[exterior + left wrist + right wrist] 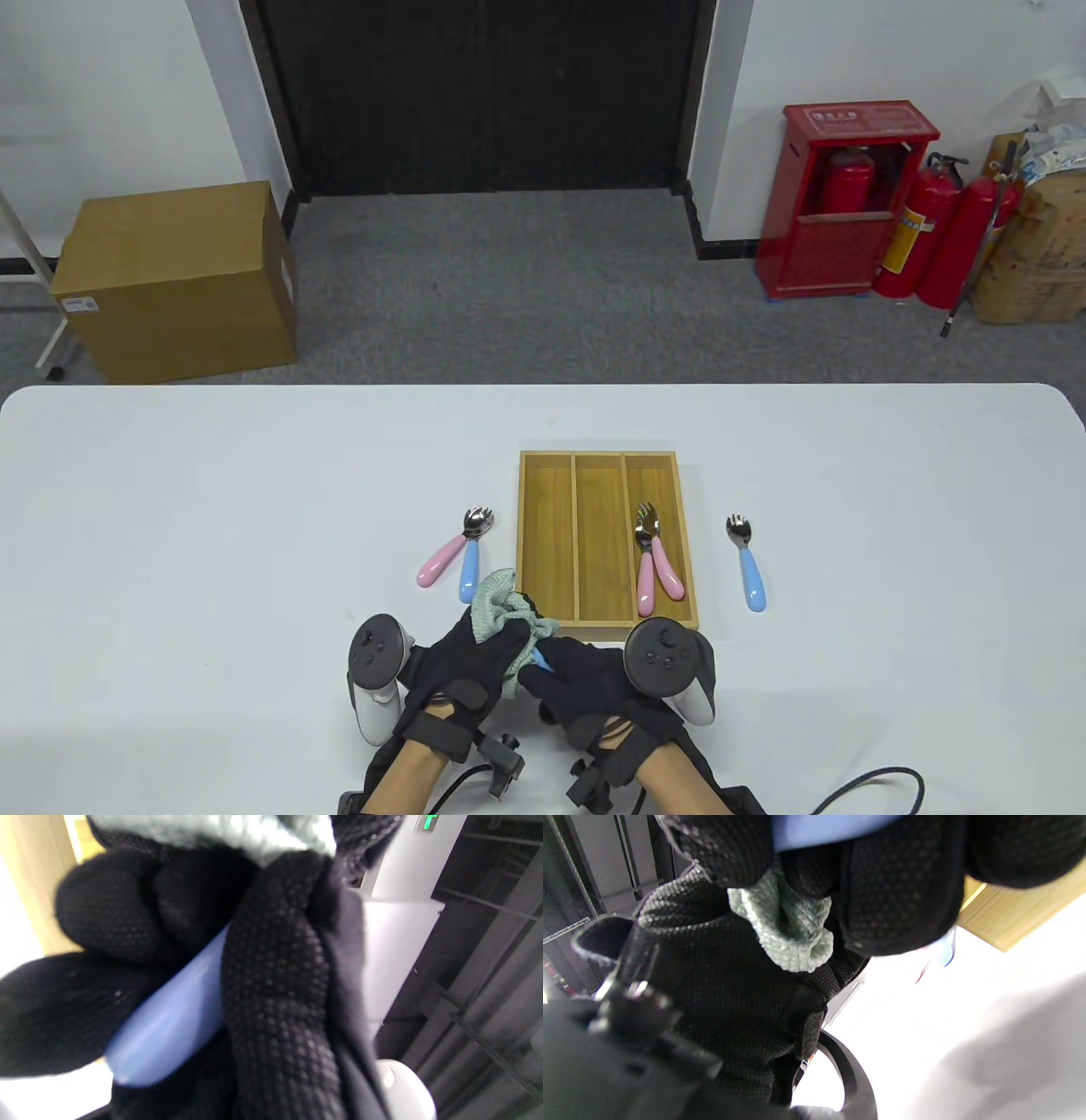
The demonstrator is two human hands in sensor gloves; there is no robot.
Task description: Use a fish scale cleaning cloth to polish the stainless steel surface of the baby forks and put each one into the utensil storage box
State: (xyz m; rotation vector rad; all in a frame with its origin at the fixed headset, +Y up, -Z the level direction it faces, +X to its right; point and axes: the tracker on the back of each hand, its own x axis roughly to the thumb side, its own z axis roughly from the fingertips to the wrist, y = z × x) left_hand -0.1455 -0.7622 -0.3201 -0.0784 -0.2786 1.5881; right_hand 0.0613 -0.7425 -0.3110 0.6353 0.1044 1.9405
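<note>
Left hand (471, 658), knit dotted glove, bunches the nubbly pale-green cloth (501, 607) round a fork's head, which is hidden. Right hand (585, 679) grips its smooth blue handle (169, 1022). Bamboo three-slot box (547, 543) sits at twelve o'clock of the hands.

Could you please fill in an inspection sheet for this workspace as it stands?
Surface: white table, bare around the work area.
Job's things: wooden storage box with two pink-handled forks in its right compartment; pink and blue forks left of the box; blue fork to its right; green cloth and blue-handled fork in the hands.
Clutter: nothing seen.
Grippers: left hand grips the cloth; right hand holds the fork's handle.
Cables: black cable at the near edge.
Surroundings: cardboard box, red fire extinguishers.
</note>
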